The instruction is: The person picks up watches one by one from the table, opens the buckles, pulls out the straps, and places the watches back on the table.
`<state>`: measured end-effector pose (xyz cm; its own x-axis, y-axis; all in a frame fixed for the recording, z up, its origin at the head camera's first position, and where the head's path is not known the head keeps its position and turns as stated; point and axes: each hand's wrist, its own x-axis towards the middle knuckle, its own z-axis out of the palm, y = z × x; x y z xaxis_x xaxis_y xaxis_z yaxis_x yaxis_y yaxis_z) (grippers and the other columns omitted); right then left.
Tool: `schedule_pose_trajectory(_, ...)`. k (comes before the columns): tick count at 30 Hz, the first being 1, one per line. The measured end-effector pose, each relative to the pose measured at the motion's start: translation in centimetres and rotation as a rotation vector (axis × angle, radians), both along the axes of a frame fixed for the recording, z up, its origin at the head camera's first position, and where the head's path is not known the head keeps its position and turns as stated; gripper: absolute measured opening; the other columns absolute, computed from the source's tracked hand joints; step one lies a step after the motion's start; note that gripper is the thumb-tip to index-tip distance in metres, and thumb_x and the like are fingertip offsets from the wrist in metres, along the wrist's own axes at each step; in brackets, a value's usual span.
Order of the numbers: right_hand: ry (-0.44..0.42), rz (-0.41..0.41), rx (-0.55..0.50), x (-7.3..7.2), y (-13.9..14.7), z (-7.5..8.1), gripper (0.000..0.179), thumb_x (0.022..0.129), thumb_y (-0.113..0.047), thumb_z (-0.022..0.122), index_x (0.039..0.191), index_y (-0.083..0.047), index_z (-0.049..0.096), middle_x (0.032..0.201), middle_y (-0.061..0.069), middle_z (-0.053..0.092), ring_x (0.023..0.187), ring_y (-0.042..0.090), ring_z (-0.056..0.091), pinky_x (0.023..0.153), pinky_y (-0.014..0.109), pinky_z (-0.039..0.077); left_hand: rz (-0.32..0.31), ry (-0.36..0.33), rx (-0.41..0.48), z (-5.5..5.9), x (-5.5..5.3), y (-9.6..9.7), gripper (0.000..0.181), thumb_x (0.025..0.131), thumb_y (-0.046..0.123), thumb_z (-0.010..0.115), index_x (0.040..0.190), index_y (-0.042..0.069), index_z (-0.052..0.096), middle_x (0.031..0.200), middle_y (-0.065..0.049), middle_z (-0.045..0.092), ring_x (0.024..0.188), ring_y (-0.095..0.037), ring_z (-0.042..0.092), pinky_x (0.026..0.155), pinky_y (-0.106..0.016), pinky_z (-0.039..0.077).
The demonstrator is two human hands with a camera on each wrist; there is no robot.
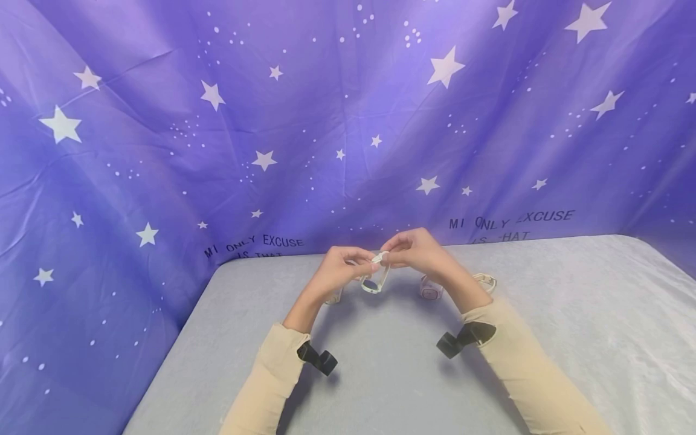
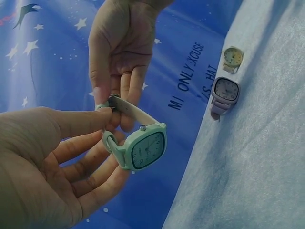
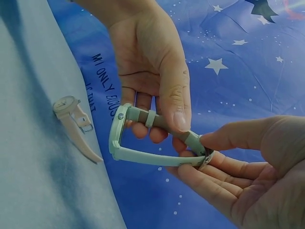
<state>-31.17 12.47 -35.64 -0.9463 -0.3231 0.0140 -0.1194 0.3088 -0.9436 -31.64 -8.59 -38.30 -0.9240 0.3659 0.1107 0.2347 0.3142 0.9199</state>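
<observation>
Pinched the mint-green, rounded-square wristwatch (image 1: 372,286) by its slim matching strap (image 3: 155,158) with the left hand (image 1: 339,269), thumb against forefinger, other fingers loosely bent. Gripped at the silvery metal buckle (image 3: 208,155) with the right hand (image 1: 417,249), thumb and forefinger nearly closed on the band. Held aloft near the 12 o'clock edge of the grey, fuzzy-clothed tabletop (image 1: 380,380), dial at the loop's 6 o'clock, buckle at 12. Seemed to be working the buckle; couldn't tell whether fastening or undoing. Probably needed to steady the buckle one-handed, keep the strap flat, and ease it straight through, without yanking. Likely called for light thumb pressure, to avoid creasing. Best kept low over the cloth, in case of slipping. Saw also, from the held one: a lilac, square-faced wristwatch (image 1: 431,291) at 4 o'clock, a round, yellowish-faced wristwatch (image 2: 233,57) at 3, a peach-strapped, round wristwatch (image 3: 72,131) at 8.
</observation>
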Motion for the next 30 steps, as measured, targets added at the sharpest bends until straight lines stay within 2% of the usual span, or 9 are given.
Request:
schedule_pose_trajectory(4, 0.026, -0.005, 0.015, 0.17, -0.1, 0.09, 0.026, 0.088, -0.005, 0.072, 0.11, 0.008, 0.069, 0.109, 0.024, 0.074, 0.098, 0.028, 0.074, 0.092, 0.04, 0.061, -0.003, 0.004, 0.01, -0.14, -0.07, -0.07, 0.022, 0.086, 0.011, 0.079, 0.107, 0.003, 0.077, 0.089, -0.013, 0.078, 0.075, -0.021, 0.071, 0.083, -0.062, 0.058)
schedule_pose_trajectory(7, 0.021, -0.013, 0.003, 0.2, -0.12, 0.15, 0.025, 0.088, -0.005, 0.073, 0.11, 0.007, 0.07, 0.108, 0.023, 0.075, 0.098, 0.028, 0.074, 0.092, 0.04, 0.061, -0.006, 0.02, 0.015, -0.2, -0.18, -0.25, 0.022, 0.086, 0.012, 0.08, 0.106, 0.004, 0.078, 0.089, -0.013, 0.078, 0.075, -0.021, 0.071, 0.082, -0.058, 0.059)
schedule_pose_trajectory(14, -0.034, 0.004, -0.076, -0.05, 0.1, 0.03, 0.029, 0.089, -0.004, 0.073, 0.114, 0.009, 0.067, 0.11, 0.023, 0.075, 0.099, 0.028, 0.075, 0.096, 0.04, 0.06, -0.011, 0.015, 0.017, -0.03, -0.26, -0.48, 0.024, 0.085, 0.012, 0.081, 0.108, 0.004, 0.078, 0.092, -0.014, 0.078, 0.079, -0.021, 0.072, 0.079, -0.04, 0.062)
schedule_pose_trajectory(19, -0.058, 0.013, -0.103, -0.2, 0.17, -0.08, 0.029, 0.091, -0.003, 0.07, 0.115, 0.011, 0.065, 0.113, 0.025, 0.073, 0.105, 0.034, 0.073, 0.097, 0.041, 0.059, -0.006, -0.007, 0.031, 0.1, -0.15, -0.42, 0.024, 0.086, 0.011, 0.08, 0.109, 0.003, 0.077, 0.092, -0.013, 0.078, 0.077, -0.018, 0.071, 0.083, -0.05, 0.061)
schedule_pose_trajectory(23, -0.05, 0.017, -0.072, -0.18, 0.25, -0.11, 0.03, 0.091, -0.007, 0.072, 0.116, 0.008, 0.065, 0.114, 0.023, 0.074, 0.104, 0.03, 0.073, 0.098, 0.041, 0.059, -0.01, -0.003, 0.03, 0.08, -0.06, -0.37, 0.023, 0.086, 0.011, 0.079, 0.108, 0.003, 0.077, 0.089, -0.013, 0.077, 0.075, -0.017, 0.07, 0.085, -0.059, 0.059)
schedule_pose_trajectory(30, -0.015, 0.012, -0.01, -0.02, 0.3, -0.05, 0.032, 0.089, -0.01, 0.075, 0.116, 0.005, 0.069, 0.112, 0.02, 0.075, 0.102, 0.026, 0.073, 0.096, 0.043, 0.06, -0.026, 0.044, 0.001, 0.03, -0.01, -0.22, 0.022, 0.086, 0.009, 0.079, 0.107, 0.002, 0.077, 0.087, -0.014, 0.076, 0.074, -0.02, 0.07, 0.078, -0.054, 0.061)
